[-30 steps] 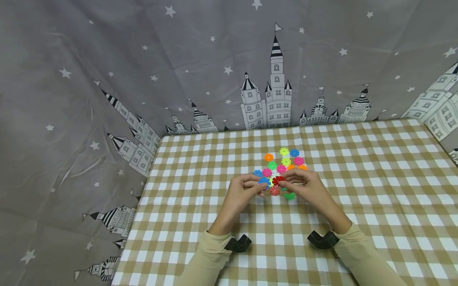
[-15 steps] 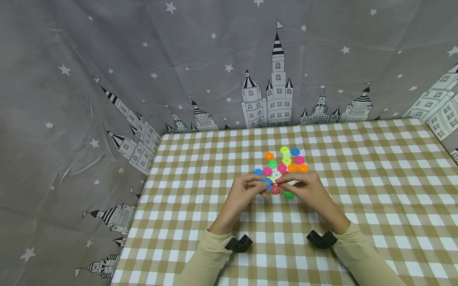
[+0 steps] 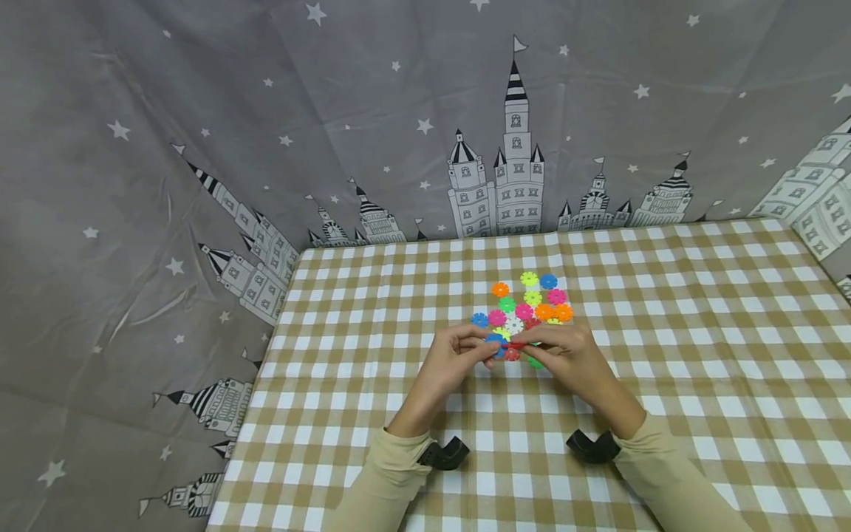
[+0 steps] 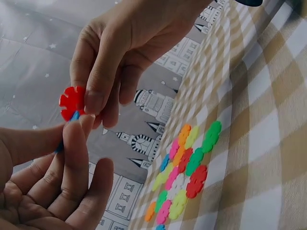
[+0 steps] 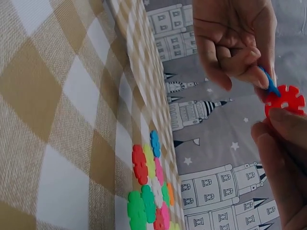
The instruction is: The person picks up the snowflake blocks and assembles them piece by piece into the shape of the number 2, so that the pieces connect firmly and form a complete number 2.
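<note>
Red flower disc [image 4: 72, 101]: held up in the air, its notched rim against the blue flower disc [image 5: 271, 84], the two standing crosswise.
Blue flower disc: also off the cloth, between the hands, above the near part of the loose pieces.
Notch contact: small and partly covered, so I can't be sure whether the slots are seated.
Left grip [image 3: 457, 353]: narrow, pinching the blue disc between thumb and finger.
Right grip [image 3: 561, 347]: narrow too, thumb and finger pinching the red one.
Change: a second ago my head view had red face-on and apart from blue; now it's edge-on and meeting it. I read that as lining up done and pressing together in hand.
Loose flower discs [image 3: 533, 298]: lying flat just beyond and beneath the hands, in pink, orange, green, yellow, white and more.
Table [image 3: 691, 355]: spread with a brown-and-white checked cloth [image 3: 372, 355].
Backdrop [image 3: 372, 81]: grey castle-print fabric.
</note>
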The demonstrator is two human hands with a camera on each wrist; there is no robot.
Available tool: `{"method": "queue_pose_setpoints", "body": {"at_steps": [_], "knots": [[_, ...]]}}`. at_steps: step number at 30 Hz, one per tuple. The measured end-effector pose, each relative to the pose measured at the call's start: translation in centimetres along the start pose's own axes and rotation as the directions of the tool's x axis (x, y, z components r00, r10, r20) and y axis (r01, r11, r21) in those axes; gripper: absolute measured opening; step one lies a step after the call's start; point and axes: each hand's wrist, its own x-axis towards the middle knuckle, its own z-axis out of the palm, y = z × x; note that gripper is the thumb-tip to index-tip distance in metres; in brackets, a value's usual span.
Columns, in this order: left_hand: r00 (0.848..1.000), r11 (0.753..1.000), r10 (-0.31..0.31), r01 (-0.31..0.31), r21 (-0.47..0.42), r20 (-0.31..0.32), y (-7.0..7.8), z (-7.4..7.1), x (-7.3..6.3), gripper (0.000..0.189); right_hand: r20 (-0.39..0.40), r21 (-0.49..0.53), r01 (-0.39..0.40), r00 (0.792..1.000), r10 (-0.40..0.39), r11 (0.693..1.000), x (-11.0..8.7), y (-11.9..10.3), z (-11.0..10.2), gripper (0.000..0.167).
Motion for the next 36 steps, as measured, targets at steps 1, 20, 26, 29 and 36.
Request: {"method": "queue_pose_setpoints", "body": {"at_steps": [1,20,26,29,36], "knots": [[1.000,1.000,-0.001,0.001,-0.003,0.005,0.0,0.0,0.0,0.021,0.000,0.001,-0.004,1.000,0.004,1.000,0.0,-0.1,0.0,0.022],[0.999,0.998,0.021,-0.022,-0.063,-0.024,0.1,-0.3,0.2,0.020,0.151,-0.104,-0.357,0.917,0.370,0.928,-0.2,1.3,-1.5,0.031],[0.999,0.996,0.030,-0.033,-0.083,-0.042,0.0,-0.6,0.3,0.020,0.313,-0.208,-0.494,0.784,0.536,0.844,-1.0,3.6,-2.2,0.025],[0.999,0.996,0.033,-0.036,-0.085,-0.038,0.0,-0.7,0.2,0.021,0.346,-0.222,-0.501,0.761,0.548,0.836,-1.3,4.5,-2.3,0.022],[0.999,0.996,0.018,-0.021,-0.082,-0.043,0.2,-0.7,0.2,0.022,0.365,-0.219,-0.506,0.751,0.551,0.834,-1.7,5.1,-2.3,0.024]]}}
